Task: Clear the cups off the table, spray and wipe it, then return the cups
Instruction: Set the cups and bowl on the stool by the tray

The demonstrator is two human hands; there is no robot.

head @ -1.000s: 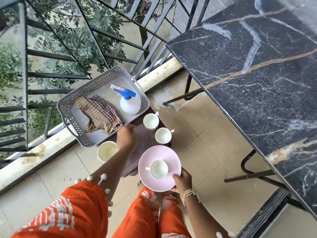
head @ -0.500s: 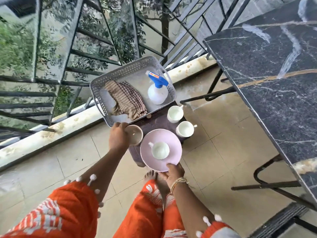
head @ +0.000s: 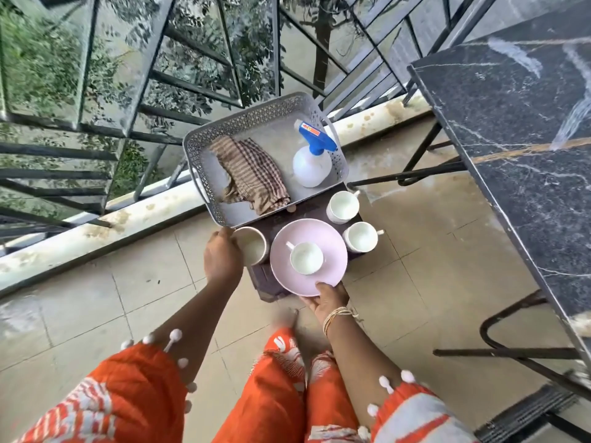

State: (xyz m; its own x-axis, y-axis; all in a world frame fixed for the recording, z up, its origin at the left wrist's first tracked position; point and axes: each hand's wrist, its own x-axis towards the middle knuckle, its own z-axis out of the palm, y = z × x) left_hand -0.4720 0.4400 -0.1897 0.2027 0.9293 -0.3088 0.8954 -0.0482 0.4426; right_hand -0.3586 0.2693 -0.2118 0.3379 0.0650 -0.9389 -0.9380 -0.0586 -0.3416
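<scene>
Head view: low dark stool [head: 265,282] on the tiled floor by the railing, carrying everything. Grey basket [head: 204,148] sits on its far edge and overhangs to the left; inside, a checked cloth [head: 252,174] at the left and a white spray bottle [head: 310,164] with a blue trigger at the right, upright.

Four cups on the stool, all upright and empty-looking:
- two white cups at the right edge – far cup [head: 342,206], near cup [head: 361,237], just beside each other
- centre cup [head: 306,258] stands on a pink plate [head: 332,251] at the near edge, plate rim overhanging the stool
- left cup [head: 252,249] at the left edge, touching the plate rim

Left hand [head: 222,259] wraps the left cup's outer side – fingers hidden behind it, so the grip looks closed on it but I can't tell how firmly. Right hand [head: 329,298] pinches the plate's near rim, thumb on top, fingers under.

Black marble table [head: 511,139] stands to the right, well apart from the cups, with pale streaks across its top.
</scene>
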